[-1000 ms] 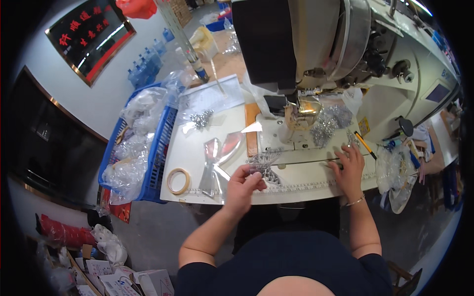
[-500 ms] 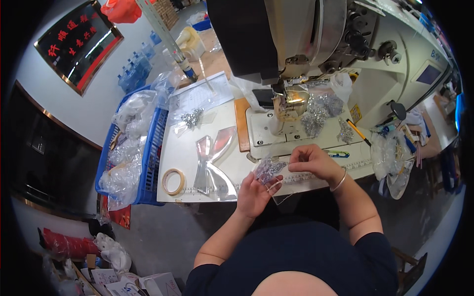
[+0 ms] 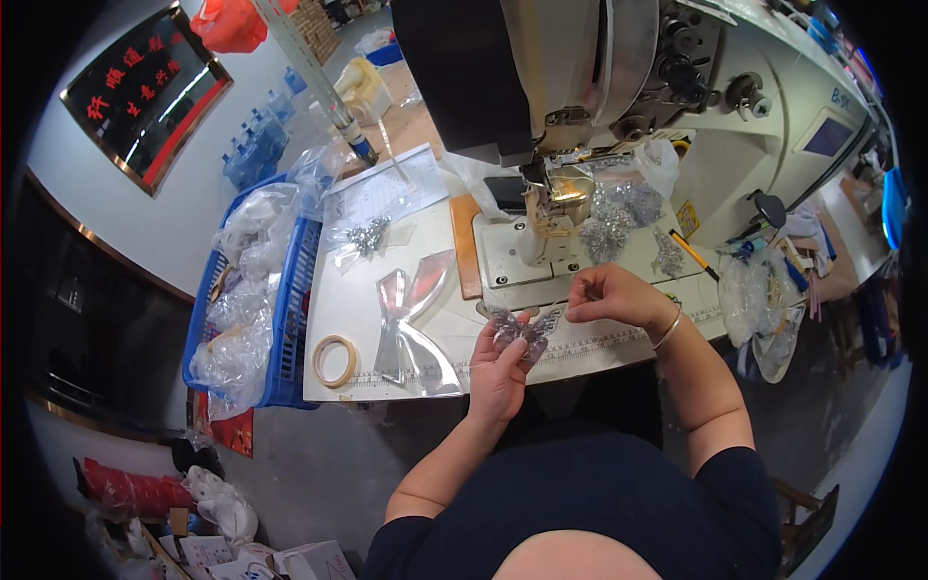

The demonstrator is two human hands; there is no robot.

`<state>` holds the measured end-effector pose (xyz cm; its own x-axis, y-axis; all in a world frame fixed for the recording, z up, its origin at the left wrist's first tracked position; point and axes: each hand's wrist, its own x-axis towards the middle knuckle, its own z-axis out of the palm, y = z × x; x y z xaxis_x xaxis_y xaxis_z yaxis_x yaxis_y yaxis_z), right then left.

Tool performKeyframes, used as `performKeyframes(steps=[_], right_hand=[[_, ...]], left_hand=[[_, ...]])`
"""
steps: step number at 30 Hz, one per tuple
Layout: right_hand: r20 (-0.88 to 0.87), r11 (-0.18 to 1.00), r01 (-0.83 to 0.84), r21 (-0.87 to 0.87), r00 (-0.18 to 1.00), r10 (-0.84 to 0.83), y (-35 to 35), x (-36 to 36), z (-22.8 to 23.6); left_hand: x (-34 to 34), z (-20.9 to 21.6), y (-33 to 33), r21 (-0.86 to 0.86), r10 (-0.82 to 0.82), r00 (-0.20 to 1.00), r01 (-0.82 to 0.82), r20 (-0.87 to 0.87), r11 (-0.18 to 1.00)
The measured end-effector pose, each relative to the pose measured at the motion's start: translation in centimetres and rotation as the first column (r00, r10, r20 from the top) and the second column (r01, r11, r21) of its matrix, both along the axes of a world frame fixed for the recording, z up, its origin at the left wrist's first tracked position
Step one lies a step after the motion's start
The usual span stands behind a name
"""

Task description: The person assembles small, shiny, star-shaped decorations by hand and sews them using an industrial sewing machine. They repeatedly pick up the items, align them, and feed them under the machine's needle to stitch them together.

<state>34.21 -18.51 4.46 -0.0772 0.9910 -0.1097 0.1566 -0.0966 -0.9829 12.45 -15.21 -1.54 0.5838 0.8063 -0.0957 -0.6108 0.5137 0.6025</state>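
Note:
In front of the sewing machine, at the table's near edge, my left hand pinches a see-through butterfly-shaped piece with silvery glitter patterning. The thumb lies across its lower middle. My right hand, with a bracelet at the wrist, is held beside the butterfly's right wing tip. Its thumb and forefinger are pressed together; whatever they grip is too small to tell. Beyond the hands, a heap of similar silvery pieces sits by the needle area, with a smaller cluster to its right.
A measuring strip runs along the table's front. To the left lie clear plastic shapes, a tape roll and more silvery pieces. A blue basket of plastic bags stands beside the table. At right are a yellow pen and plastic bags.
The butterfly piece has turned flatter toward me, and my left thumb now lies over it. A pale strand that hung below the left hand no longer shows. My right hand stays pinched nearby.

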Motion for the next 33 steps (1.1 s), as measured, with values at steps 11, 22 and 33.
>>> performKeyframes(steps=[11,22,33], right_hand=[[-0.199,0.997,0.079,-0.028,0.977,-0.083,0.6,0.0,-1.0],[0.218,0.754,0.46,0.468,0.767,-0.604,0.1,-2.6,-1.4],[-0.749,0.862,0.504,-0.055,0.55,-0.37,-3.2,-12.4,-6.0]], left_hand=[[-0.2,0.2,-0.2,-0.071,0.091,0.996,-0.091,0.007,0.993],[-0.6,-0.3,-0.1,-0.059,0.18,0.984,-0.18,0.007,0.982],[-0.2,0.4,-0.6,-0.105,0.28,0.951,-0.267,0.132,0.958]])
